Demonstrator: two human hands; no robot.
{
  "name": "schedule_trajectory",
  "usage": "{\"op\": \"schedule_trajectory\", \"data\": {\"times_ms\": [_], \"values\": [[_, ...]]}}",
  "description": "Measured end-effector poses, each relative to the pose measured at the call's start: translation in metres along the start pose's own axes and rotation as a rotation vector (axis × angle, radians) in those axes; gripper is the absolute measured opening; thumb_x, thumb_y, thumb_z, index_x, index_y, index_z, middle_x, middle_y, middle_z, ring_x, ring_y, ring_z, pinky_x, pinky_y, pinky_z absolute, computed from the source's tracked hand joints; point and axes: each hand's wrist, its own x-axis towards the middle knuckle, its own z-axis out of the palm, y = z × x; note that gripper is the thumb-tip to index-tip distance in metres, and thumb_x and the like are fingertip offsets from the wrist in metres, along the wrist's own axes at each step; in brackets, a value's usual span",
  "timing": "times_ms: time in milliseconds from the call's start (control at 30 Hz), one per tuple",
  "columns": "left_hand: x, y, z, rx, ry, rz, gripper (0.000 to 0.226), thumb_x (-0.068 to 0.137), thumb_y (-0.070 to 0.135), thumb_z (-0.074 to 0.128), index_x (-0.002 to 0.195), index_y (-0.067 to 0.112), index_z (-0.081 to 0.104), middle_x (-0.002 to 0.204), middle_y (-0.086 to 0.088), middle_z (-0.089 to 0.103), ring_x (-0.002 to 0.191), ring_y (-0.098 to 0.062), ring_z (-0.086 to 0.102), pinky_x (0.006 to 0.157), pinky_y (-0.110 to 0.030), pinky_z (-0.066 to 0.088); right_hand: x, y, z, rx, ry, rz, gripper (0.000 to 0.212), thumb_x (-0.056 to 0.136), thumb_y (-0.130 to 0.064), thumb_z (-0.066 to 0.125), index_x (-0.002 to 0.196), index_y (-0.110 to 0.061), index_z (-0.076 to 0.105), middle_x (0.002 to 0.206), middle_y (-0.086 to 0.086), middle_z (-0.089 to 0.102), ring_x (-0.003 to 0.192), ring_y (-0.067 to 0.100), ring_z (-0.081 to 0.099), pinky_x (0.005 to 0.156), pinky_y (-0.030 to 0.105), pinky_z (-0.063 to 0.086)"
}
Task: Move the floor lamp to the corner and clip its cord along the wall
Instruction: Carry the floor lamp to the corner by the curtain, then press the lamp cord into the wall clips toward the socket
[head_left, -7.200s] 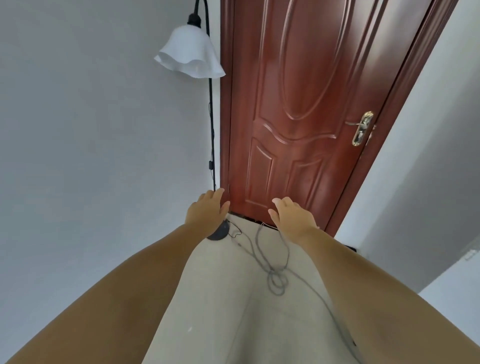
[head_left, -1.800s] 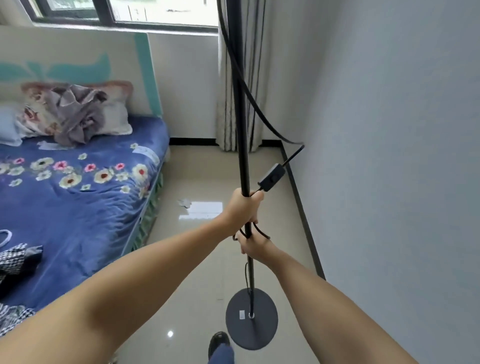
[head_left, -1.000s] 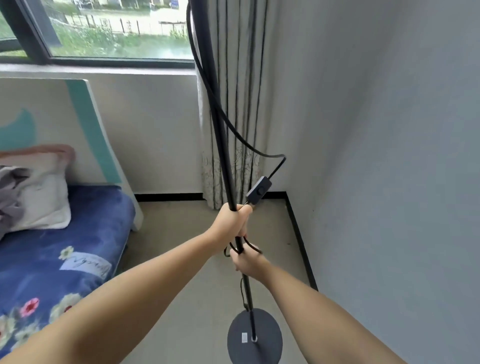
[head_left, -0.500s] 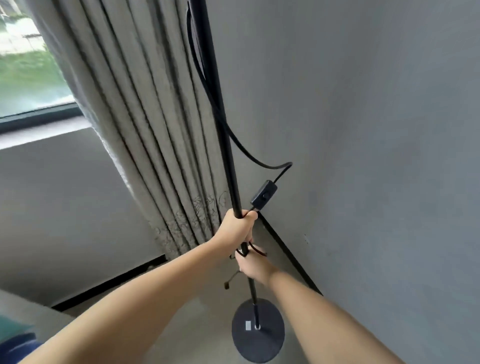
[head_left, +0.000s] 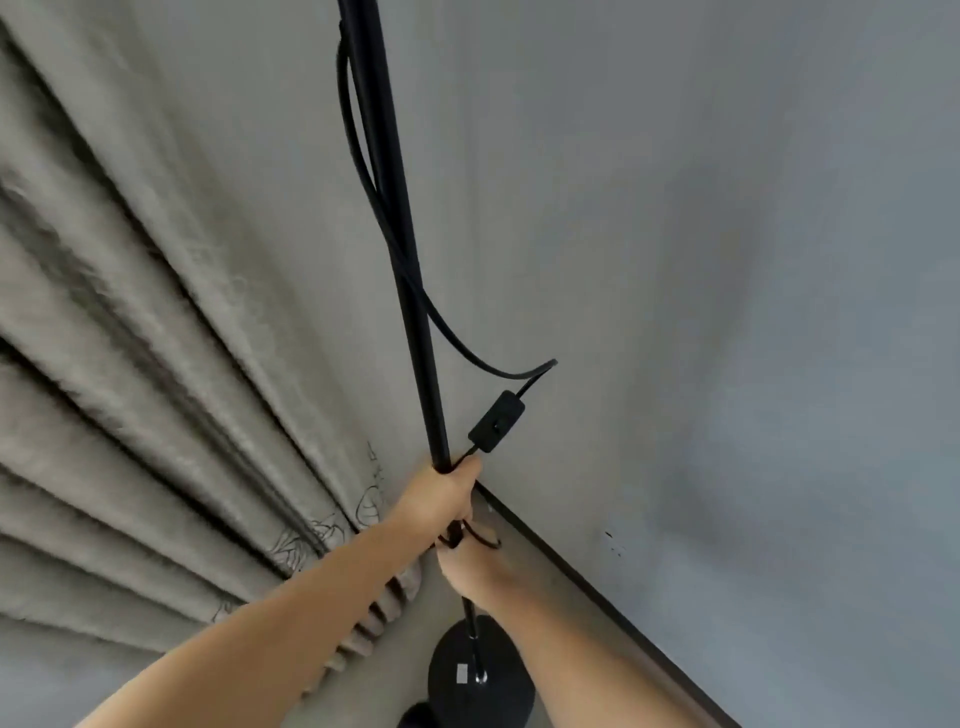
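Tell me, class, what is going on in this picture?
A person grips the black pole of a floor lamp with both hands, the left hand above the right hand. The round base is near the floor by the curtain and the grey wall, in the room's corner. The cord hangs loose beside the pole with its inline switch; no cord clips are visible.
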Motion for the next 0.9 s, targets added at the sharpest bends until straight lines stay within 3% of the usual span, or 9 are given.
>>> {"op": "schedule_trajectory", "data": {"times_ms": [67,133,267,400,500,633,733,833,900], "values": [[0.038,-0.020,-0.001,0.022,-0.006,0.025,0.052,0.089,0.010,0.047,0.042,0.022,0.031,0.033,0.007,0.030,0.031,-0.009,0.033,0.061,-0.035,0.039,0.032,0.008,0.003,0.078,0.024,0.040,0.017,0.094,-0.030,0.040,0.084,-0.031,0.054,0.069,-0.016,0.041,0.056,-0.002,0.030,0.055,0.016,0.029],[0.070,-0.038,0.002,0.032,-0.041,0.059,0.050,0.089,0.011,0.048,0.042,0.022,0.031,0.036,0.005,0.031,0.035,-0.011,0.033,0.062,-0.035,0.039,0.062,0.021,0.008,0.141,0.044,0.102,0.032,0.094,-0.030,0.040,0.063,-0.038,0.036,0.063,-0.017,0.036,0.055,-0.001,0.032,0.052,0.017,0.029],[0.119,-0.065,0.011,0.037,-0.150,0.148,0.048,0.088,0.009,0.048,0.045,0.021,0.029,0.042,0.000,0.028,0.041,-0.016,0.029,0.061,-0.038,0.031,0.106,0.052,0.019,0.214,0.198,0.120,0.033,0.093,-0.020,0.043,0.062,-0.030,0.041,0.057,-0.008,0.046,0.051,0.007,0.045,0.044,0.020,0.034],[0.153,-0.063,0.014,0.013,-0.254,0.245,0.055,0.088,0.009,0.048,0.038,0.025,0.030,0.035,0.008,0.029,0.033,-0.011,0.027,0.046,-0.026,0.034,0.139,0.064,0.017,0.271,0.279,0.064,0.025,0.093,-0.013,0.043,0.068,-0.016,0.045,0.060,0.000,0.050,0.056,0.016,0.050,0.050,0.029,0.040],[0.164,-0.058,0.015,0.004,-0.299,0.315,0.055,0.087,0.010,0.046,0.038,0.027,0.027,0.033,0.009,0.025,0.031,-0.012,0.023,0.042,-0.023,0.036,0.153,0.074,0.015,0.378,0.353,0.030,0.036,0.089,-0.015,0.047,0.055,-0.020,0.038,0.052,-0.002,0.045,0.049,0.014,0.044,0.047,0.027,0.035],[0.169,-0.068,0.017,-0.044,-0.298,0.483,0.051,0.085,0.015,0.048,0.040,0.026,0.027,0.033,0.010,0.023,0.031,-0.012,0.020,0.041,-0.023,0.038,0.161,0.089,0.020,0.307,0.429,-0.130,0.040,0.088,-0.025,0.047,0.050,-0.019,0.036,0.052,0.001,0.047,0.054,0.021,0.050,0.054,0.031,0.040],[0.173,-0.096,0.025,-0.153,-0.158,0.729,0.040,0.084,0.021,0.052,0.048,0.024,0.036,0.036,0.011,0.029,0.033,-0.012,0.025,0.045,-0.026,0.047,0.166,0.103,0.030,0.212,0.594,-0.353,0.047,0.092,-0.030,0.046,0.047,-0.021,0.034,0.046,-0.001,0.046,0.044,0.019,0.047,0.046,0.028,0.037],[0.182,-0.149,0.044,-0.165,0.177,0.985,0.025,0.087,0.030,0.057,0.067,0.019,0.046,0.054,0.003,0.041,0.048,-0.013,0.039,0.057,-0.034,0.054,0.172,0.135,0.050,0.046,0.710,-0.536,0.047,0.092,-0.032,0.048,0.050,-0.026,0.029,0.044,-0.007,0.039,0.042,0.016,0.040,0.042,0.025,0.028],[0.189,-0.186,0.051,-0.212,0.332,1.052,0.022,0.088,0.032,0.058,0.075,0.018,0.046,0.065,0.003,0.042,0.059,-0.009,0.041,0.061,-0.032,0.050,0.173,0.163,0.068,-0.087,0.694,-0.566,0.042,0.095,-0.032,0.047,0.056,-0.023,0.033,0.049,-0.006,0.040,0.047,0.016,0.043,0.043,0.028,0.028]]}}
